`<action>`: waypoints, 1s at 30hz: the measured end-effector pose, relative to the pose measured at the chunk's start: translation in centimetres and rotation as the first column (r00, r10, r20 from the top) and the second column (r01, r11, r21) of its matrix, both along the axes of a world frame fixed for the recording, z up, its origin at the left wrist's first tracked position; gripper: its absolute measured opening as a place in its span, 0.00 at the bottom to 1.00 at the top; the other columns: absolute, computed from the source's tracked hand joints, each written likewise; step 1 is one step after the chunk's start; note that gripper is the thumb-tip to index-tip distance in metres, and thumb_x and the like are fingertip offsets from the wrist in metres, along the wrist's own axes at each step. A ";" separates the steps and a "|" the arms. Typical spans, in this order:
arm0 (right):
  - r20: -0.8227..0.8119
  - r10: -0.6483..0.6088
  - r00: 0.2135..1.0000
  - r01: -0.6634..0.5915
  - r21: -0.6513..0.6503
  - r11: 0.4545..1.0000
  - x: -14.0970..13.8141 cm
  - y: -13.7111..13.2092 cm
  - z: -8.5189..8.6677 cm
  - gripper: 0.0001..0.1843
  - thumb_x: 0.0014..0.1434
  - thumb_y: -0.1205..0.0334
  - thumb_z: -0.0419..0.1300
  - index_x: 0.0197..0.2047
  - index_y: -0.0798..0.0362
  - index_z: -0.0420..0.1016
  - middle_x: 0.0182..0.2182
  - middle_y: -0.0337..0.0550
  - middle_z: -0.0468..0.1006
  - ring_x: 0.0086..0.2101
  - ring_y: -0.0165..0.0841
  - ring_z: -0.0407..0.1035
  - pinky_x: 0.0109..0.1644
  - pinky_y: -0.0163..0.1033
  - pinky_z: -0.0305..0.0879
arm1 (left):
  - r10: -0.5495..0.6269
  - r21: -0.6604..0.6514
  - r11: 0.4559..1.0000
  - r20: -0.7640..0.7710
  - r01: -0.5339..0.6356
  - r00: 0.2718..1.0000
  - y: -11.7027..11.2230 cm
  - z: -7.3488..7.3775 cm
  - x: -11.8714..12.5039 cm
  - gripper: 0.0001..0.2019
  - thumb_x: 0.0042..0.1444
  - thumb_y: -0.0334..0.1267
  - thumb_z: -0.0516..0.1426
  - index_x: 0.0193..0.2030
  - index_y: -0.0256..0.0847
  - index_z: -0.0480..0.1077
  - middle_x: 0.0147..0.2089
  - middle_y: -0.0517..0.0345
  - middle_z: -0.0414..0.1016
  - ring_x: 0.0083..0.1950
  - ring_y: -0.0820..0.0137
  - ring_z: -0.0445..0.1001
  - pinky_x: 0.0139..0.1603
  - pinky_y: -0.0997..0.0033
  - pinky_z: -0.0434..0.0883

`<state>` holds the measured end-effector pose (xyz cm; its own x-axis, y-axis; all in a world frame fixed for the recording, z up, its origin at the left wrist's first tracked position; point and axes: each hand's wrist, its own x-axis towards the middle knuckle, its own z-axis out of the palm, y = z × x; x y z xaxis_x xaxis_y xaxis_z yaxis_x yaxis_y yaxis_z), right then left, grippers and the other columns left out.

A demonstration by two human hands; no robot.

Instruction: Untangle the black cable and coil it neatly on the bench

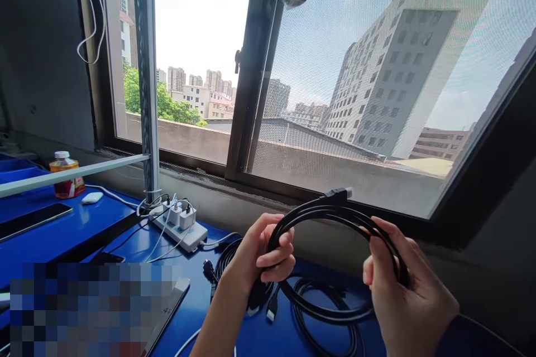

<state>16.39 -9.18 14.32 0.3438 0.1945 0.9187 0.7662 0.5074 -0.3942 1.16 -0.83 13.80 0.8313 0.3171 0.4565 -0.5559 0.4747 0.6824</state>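
A black cable [330,315], wound into several loops, is held up between my two hands above the blue table [201,312]. My left hand [266,254] has its fingers curled round the left side of the coil. On the right side, my right hand [402,279] pinches the loops between thumb and fingers. One plug [336,195] sticks out along the top of the coil. A second plug [272,308] hangs below my left hand; whether it belongs to this cable I cannot tell. More coiled black cable [310,340] lies on the table underneath.
A white power strip [190,237] with chargers and thin leads stands by the window wall. Left of it are a drink bottle [66,175], a white case [92,198] and a dark phone [36,221]. A metal shelf post [148,78] rises in front of the window.
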 end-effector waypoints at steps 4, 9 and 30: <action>0.090 -0.042 0.995 0.041 0.015 0.999 0.2 -0.1 0.1 0.13 0.60 0.67 0.57 0.46 0.45 0.75 0.31 0.38 0.74 0.14 0.19 0.57 0.14 0.28 0.52 | 0.074 0.036 0.997 -0.108 -0.071 0.991 -0.2 0.1 -0.4 0.17 0.54 0.49 0.52 0.23 0.39 0.61 0.08 0.72 0.45 0.09 0.80 0.44 0.10 0.79 0.41; 0.264 -0.009 0.965 0.008 0.006 1.000 0.4 0.1 0.2 0.18 0.61 0.71 0.56 0.51 0.41 0.72 0.31 0.36 0.73 0.15 0.18 0.58 0.14 0.26 0.55 | 0.350 0.139 0.936 -0.296 -0.323 0.889 -0.8 0.5 -0.5 0.24 0.51 0.59 0.53 0.21 0.39 0.60 0.08 0.72 0.45 0.09 0.81 0.46 0.10 0.79 0.42; 0.325 -0.017 0.946 0.006 0.034 0.999 -0.3 0.1 0.2 0.26 0.59 0.74 0.57 0.54 0.35 0.68 0.34 0.36 0.75 0.17 0.22 0.61 0.16 0.30 0.59 | 0.472 0.095 0.881 -0.244 -0.464 0.847 -0.9 0.6 -0.2 0.29 0.50 0.53 0.60 0.53 0.36 0.65 0.13 0.74 0.51 0.12 0.83 0.40 0.11 0.82 0.40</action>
